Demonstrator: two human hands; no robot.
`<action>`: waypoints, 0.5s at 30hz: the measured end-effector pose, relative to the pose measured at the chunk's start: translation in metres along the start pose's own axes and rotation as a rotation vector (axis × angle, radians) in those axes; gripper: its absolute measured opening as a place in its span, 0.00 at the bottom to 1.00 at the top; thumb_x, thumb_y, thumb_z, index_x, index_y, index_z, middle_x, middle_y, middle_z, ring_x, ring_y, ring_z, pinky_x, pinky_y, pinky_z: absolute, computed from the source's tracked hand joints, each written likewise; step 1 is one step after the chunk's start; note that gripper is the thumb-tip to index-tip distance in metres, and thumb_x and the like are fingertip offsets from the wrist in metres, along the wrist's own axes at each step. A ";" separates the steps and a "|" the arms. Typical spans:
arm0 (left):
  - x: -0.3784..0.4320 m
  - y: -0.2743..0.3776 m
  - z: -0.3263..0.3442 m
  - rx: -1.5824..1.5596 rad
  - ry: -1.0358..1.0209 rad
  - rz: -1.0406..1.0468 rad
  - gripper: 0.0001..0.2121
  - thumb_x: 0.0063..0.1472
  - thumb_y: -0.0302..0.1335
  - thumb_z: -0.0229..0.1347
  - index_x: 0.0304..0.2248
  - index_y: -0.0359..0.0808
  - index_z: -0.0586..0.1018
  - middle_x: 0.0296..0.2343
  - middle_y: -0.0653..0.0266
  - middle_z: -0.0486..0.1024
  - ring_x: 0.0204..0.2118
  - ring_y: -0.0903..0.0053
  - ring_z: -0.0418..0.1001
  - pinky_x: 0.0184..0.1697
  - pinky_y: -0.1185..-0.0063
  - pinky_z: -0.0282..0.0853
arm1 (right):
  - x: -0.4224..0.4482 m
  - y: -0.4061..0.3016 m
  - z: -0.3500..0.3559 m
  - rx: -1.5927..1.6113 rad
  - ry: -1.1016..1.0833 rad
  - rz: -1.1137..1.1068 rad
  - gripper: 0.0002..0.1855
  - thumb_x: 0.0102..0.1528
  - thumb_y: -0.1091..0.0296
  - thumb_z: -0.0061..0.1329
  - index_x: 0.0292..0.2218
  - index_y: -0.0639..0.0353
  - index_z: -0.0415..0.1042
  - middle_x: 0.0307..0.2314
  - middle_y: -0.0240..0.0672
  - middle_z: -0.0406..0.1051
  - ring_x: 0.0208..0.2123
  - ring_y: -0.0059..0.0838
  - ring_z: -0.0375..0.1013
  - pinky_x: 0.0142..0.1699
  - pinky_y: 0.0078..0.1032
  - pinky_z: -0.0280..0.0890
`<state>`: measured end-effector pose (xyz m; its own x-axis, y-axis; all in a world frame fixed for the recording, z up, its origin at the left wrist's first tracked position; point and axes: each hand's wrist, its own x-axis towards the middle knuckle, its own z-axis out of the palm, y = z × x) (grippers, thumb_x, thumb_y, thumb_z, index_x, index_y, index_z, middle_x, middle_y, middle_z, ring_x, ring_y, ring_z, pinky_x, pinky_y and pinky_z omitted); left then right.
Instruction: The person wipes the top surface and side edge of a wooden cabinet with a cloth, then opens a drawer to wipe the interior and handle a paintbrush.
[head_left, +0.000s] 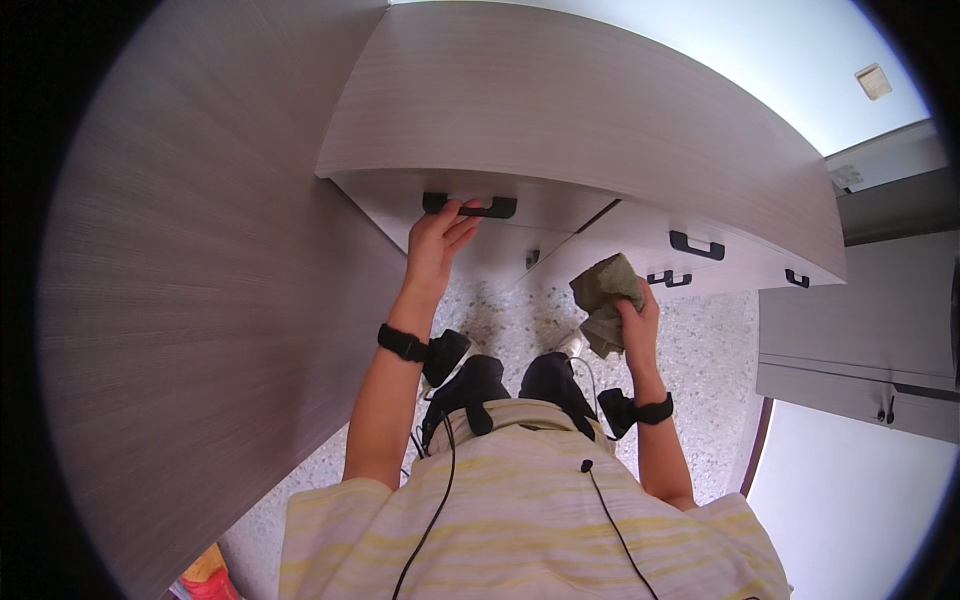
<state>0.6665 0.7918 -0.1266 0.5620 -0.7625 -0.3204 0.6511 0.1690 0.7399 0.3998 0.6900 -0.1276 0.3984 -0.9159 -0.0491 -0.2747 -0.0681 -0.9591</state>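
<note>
My left hand (439, 244) has its fingers hooked at the left part of a black drawer handle (487, 211) on the front of a wood-grain cabinet (555, 105). That drawer looks closed. In my right hand (641, 319) is a crumpled olive-green cloth (609, 289), held in front of the cabinet to the right, with its folds hanging below the fingers. Beneath the left-hand handle, a small metal fitting (532, 259) shows on the lower front.
A tall wood-grain panel (202, 247) rises at the left. More black handles (697, 246) line the cabinet front. Grey cabinets (855, 315) stand at the right. Speckled floor (705, 360) lies below, with colourful items (208, 576) at the lower left.
</note>
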 end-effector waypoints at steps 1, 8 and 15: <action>-0.002 0.003 0.002 0.038 0.013 0.007 0.10 0.58 0.33 0.48 0.35 0.36 0.71 0.37 0.59 0.73 0.40 0.75 0.69 0.46 0.78 0.62 | -0.002 -0.006 0.000 0.006 -0.011 0.007 0.17 0.45 0.76 0.42 0.39 0.66 0.65 0.31 0.35 0.69 0.34 0.24 0.67 0.40 0.20 0.61; -0.005 0.009 0.005 0.122 0.044 -0.011 0.11 0.59 0.31 0.48 0.38 0.32 0.70 0.37 0.59 0.72 0.38 0.76 0.71 0.44 0.79 0.64 | -0.005 -0.051 -0.014 0.037 0.009 -0.061 0.16 0.45 0.79 0.40 0.39 0.64 0.64 0.31 0.33 0.68 0.34 0.22 0.66 0.42 0.20 0.60; -0.074 0.009 -0.014 0.251 0.066 -0.170 0.14 0.58 0.34 0.49 0.39 0.32 0.71 0.34 0.60 0.74 0.37 0.78 0.72 0.42 0.82 0.65 | -0.020 -0.072 -0.004 -0.097 -0.089 -0.079 0.20 0.41 0.84 0.38 0.39 0.63 0.64 0.32 0.36 0.68 0.37 0.26 0.67 0.44 0.21 0.60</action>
<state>0.6377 0.8587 -0.1040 0.4934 -0.7228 -0.4839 0.5968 -0.1234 0.7928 0.4079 0.7120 -0.0569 0.4974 -0.8675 -0.0029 -0.3210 -0.1809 -0.9296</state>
